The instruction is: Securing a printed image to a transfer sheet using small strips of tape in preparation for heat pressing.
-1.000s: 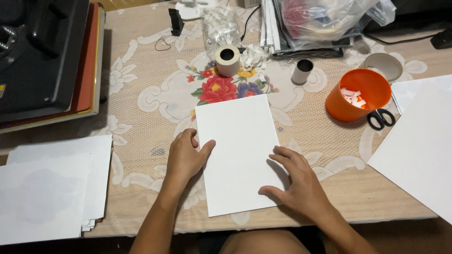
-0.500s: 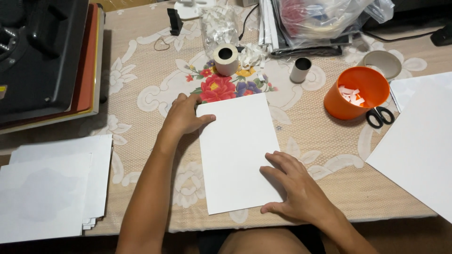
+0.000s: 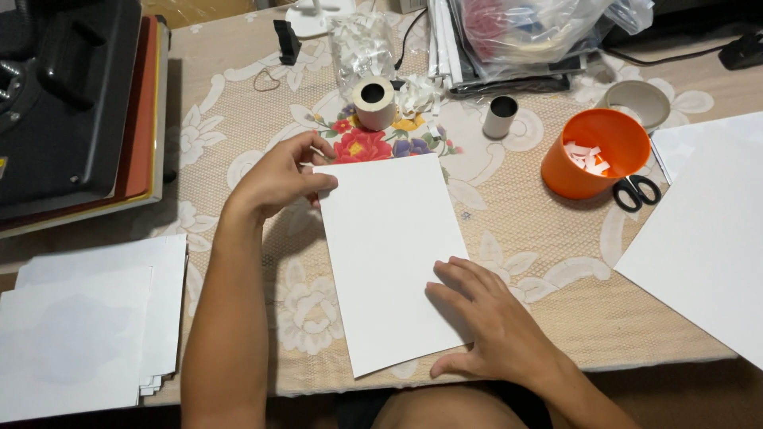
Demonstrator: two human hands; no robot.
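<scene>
Pinching the white sheet's (image 3: 393, 254) top-left corner, left hand (image 3: 278, 179); right hand (image 3: 489, 322) spread flat near its lower edge.

— What falls outside the frame?
— The black press machine (image 3: 63, 95) is cut off at the top and left edges; the large white sheet (image 3: 707, 246) runs off the right edge.

— And what is concealed?
— The right hand (image 3: 489, 326) covers the white card's (image 3: 393, 254) lower right corner. Contents of the clear plastic bag (image 3: 540, 32) blur together, unidentifiable.
</scene>
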